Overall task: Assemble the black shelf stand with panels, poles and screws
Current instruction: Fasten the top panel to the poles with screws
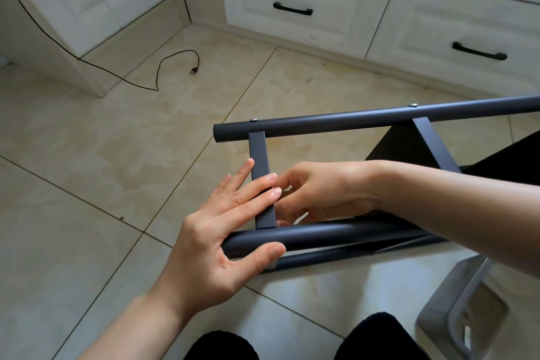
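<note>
Far left: thin black USB cable [122, 74] trails loose over the beige floor tiles [87, 161], well apart from the work. White cabinet drawers with black handles [293, 9] run along the back.

Left hand [216, 231]: palm down over the near end of the frame. Fingers straight, laid flat across the short flat dark grey crossbar [261, 164]; thumb hooked under the near round dark grey metal pole [321, 235]. So fingers extended, pressing rather than wrapping. Judgement: this hand steadies the joint so crossbar and pole stay aligned while the other hand works.

Centre: the partly built black shelf stand [365, 184] lies on its side on the tiles, in front of the knees. Crossbar spans from the near pole to the far round dark grey metal pole [365, 120]. Two silver screw heads [253, 120] show on the far pole, one above each crossbar, so that side looks fastened.

Right hand [318, 193]: reaches in from the right, inside the frame, fingers curled toward the crossbar's inner face just beside the left fingertips. Whether it pinches a screw I cannot tell; the fingertips are hidden. Judgement: it is likely seating or feeling for a fastener at the near joint.

Right: second slanted dark grey crossbar [432, 143] and a black flat panel [409, 146] behind. Lower right: grey plastic stool [455, 310].
</note>
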